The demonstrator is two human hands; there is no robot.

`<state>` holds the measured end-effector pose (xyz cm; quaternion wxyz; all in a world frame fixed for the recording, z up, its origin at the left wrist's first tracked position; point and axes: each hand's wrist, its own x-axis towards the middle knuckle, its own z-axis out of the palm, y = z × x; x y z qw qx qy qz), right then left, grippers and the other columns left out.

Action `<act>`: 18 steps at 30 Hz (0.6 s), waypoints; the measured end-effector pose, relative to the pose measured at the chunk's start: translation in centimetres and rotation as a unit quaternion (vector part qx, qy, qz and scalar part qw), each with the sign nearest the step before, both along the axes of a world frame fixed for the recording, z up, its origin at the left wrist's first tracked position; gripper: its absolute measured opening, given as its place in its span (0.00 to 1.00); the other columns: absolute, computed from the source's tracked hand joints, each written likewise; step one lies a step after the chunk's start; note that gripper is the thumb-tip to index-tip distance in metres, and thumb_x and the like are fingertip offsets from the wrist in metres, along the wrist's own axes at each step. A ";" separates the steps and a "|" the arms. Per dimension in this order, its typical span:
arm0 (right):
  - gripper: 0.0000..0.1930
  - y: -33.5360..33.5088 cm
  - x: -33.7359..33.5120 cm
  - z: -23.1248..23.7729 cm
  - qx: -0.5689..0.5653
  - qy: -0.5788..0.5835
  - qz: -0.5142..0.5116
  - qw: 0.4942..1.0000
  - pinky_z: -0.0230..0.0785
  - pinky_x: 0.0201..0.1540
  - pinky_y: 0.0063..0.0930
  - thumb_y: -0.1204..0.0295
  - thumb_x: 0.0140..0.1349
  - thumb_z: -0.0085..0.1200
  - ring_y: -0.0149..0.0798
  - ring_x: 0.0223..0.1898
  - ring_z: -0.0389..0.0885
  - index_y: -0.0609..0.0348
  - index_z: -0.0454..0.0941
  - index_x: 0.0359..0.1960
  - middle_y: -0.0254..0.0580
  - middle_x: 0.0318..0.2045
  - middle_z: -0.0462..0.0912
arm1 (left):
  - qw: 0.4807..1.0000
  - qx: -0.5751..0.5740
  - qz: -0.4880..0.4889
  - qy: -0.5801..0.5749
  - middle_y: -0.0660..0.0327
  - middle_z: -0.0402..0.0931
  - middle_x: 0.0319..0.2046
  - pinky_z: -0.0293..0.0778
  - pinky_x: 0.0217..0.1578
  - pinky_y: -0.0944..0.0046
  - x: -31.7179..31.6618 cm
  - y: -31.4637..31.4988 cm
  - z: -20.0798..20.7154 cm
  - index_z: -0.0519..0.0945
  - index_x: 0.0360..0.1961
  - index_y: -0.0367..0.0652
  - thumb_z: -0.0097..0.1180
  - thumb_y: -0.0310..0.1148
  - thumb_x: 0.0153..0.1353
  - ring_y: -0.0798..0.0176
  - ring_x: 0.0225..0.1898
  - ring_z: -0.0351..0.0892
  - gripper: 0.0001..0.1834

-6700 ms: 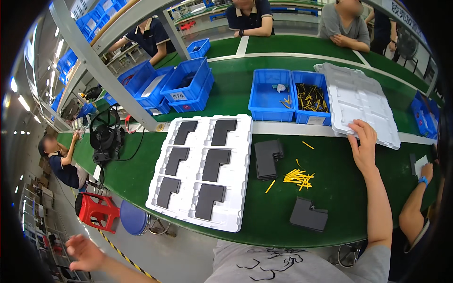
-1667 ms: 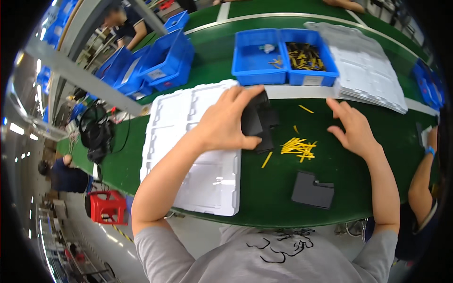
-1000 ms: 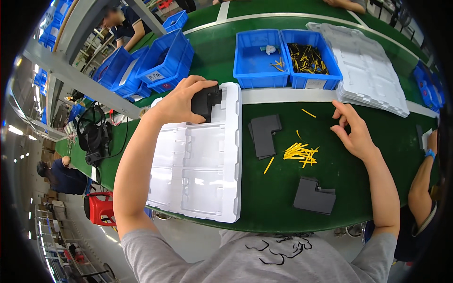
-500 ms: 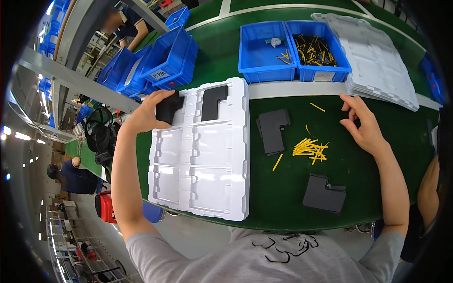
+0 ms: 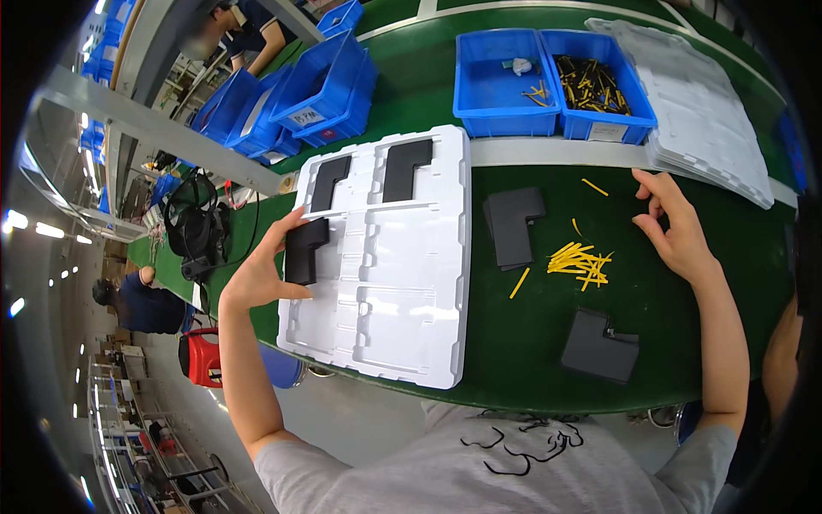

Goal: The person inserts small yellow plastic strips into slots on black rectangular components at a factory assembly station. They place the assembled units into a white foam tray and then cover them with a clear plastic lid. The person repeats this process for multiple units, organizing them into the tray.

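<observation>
My left hand [image 5: 255,274] grips a black L-shaped part [image 5: 306,250] between thumb and fingers, over the left compartment of the middle row in a white plastic tray [image 5: 409,291]. It may be more than one piece stacked; I cannot tell. Two more black L-shaped parts, a left one [image 5: 330,183] and a right one [image 5: 407,170], lie in the far row. On the right my right hand [image 5: 670,221] is empty, fingers curved and thumb apart, beside a small pile of yellow strips [image 5: 580,264]. Dark grey L-shaped pieces [image 5: 515,227] lie overlapped right of the tray; others [image 5: 601,344] lie nearer me.
At the back stand a blue bin [image 5: 505,86] with few strips and another bin [image 5: 598,90] full of black and yellow pieces. Stacked white trays [image 5: 702,111] lie at the far right. Blue bins [image 5: 321,90] and a metal post [image 5: 163,128] stand at left. A person [image 5: 248,34] sits beyond.
My left hand has moved from the tray's far left compartment toward me to the middle row. A black part now lies uncovered in that far compartment. The right hand stays much the same.
</observation>
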<state>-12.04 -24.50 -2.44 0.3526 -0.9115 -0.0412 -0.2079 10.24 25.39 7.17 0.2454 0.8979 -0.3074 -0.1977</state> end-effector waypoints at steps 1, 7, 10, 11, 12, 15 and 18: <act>0.33 0.0 0.0 -0.1 -0.004 0.001 0.001 1.000 0.63 0.31 0.22 0.85 0.51 0.58 0.31 0.26 0.64 0.53 0.67 0.61 0.38 0.37 0.71 | 1.000 0.015 -0.011 -0.013 0.58 0.65 0.61 0.57 0.65 0.53 0.0 -0.2 -0.2 0.59 0.69 0.53 0.75 0.24 0.26 0.55 0.65 0.60 0.62; 0.32 -0.3 -0.2 0.1 -0.005 -0.017 -0.012 1.000 0.63 0.33 0.21 0.86 0.51 0.57 0.30 0.27 0.64 0.55 0.67 0.61 0.38 0.38 0.70 | 0.993 0.023 -0.016 -0.115 0.57 0.61 0.64 0.57 0.66 0.57 0.1 -0.7 0.4 0.62 0.67 0.50 0.75 0.24 0.26 0.53 0.65 0.60 0.59; 0.31 -0.7 -0.1 0.1 -0.010 -0.027 -0.013 1.000 0.63 0.34 0.20 0.86 0.52 0.56 0.30 0.28 0.64 0.55 0.67 0.61 0.37 0.38 0.70 | 0.993 -0.001 0.005 -0.120 0.57 0.62 0.64 0.57 0.66 0.57 -0.4 -0.1 0.9 0.63 0.66 0.48 0.74 0.23 0.25 0.54 0.65 0.60 0.58; 0.31 -0.7 -0.1 0.0 -0.008 -0.019 -0.017 1.000 0.63 0.34 0.20 0.86 0.52 0.56 0.29 0.29 0.65 0.55 0.68 0.61 0.37 0.38 0.70 | 0.992 0.005 0.015 -0.124 0.57 0.62 0.64 0.56 0.66 0.58 -0.8 0.3 1.1 0.63 0.66 0.48 0.74 0.23 0.25 0.54 0.65 0.60 0.58; 0.31 -0.7 -0.2 -0.1 -0.006 -0.011 -0.019 1.000 0.63 0.34 0.20 0.86 0.52 0.56 0.29 0.29 0.65 0.55 0.68 0.61 0.37 0.38 0.70 | 0.991 0.011 0.027 -0.129 0.57 0.62 0.64 0.56 0.66 0.58 -1.4 0.8 1.1 0.63 0.66 0.47 0.73 0.22 0.24 0.54 0.65 0.60 0.58; 0.31 -0.8 -0.3 -0.4 0.000 -0.003 -0.018 1.000 0.63 0.35 0.20 0.86 0.53 0.55 0.28 0.30 0.65 0.55 0.68 0.60 0.37 0.38 0.70 | 0.996 -0.005 0.024 -0.080 0.58 0.63 0.63 0.56 0.66 0.58 -4.4 2.4 0.9 0.62 0.65 0.45 0.73 0.22 0.23 0.54 0.65 0.60 0.58; 0.30 -0.7 -0.3 -0.5 -0.002 0.002 -0.009 1.000 0.62 0.36 0.19 0.86 0.53 0.55 0.28 0.30 0.65 0.56 0.68 0.60 0.36 0.39 0.70 | 0.999 0.012 0.021 -0.035 0.57 0.64 0.63 0.56 0.66 0.57 -8.0 3.1 0.6 0.62 0.66 0.46 0.73 0.23 0.24 0.54 0.66 0.60 0.59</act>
